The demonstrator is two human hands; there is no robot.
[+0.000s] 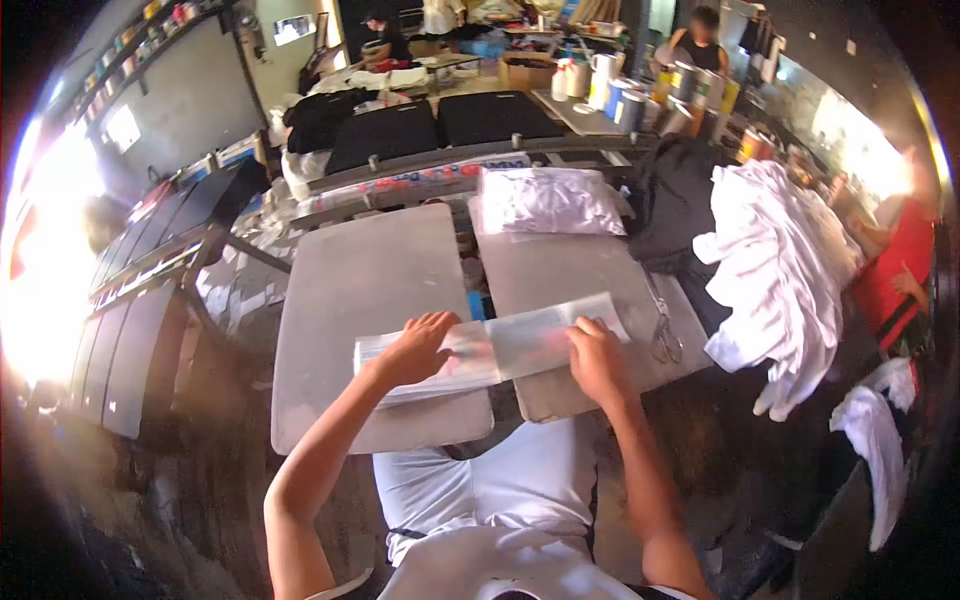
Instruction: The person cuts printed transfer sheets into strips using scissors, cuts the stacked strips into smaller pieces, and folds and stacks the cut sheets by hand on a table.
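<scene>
A pale translucent plastic sheet [530, 330] with blurred reddish marks stretches across the gap between two grey flat boards, the left board [375, 255] and the right board [560, 265]. My right hand [598, 362] grips the sheet near its right end, thumb and fingers closed on it. Over its left part lies my left hand [418, 348], fingers curled at the sheet; its exact grip is partly hidden. More thin sheets [440, 385] lie stacked beneath my left hand on the left board. Scissors [665, 335] rest on the right board, to the right of my right hand.
A clear bag of folded white cloth [552, 200] lies at the right board's far end. White garments [775, 270] are heaped at right. Black boards [385, 135] and paint containers [630, 105] stand beyond. A person [700, 45] is at the back right; another person in red [900, 265] is at far right.
</scene>
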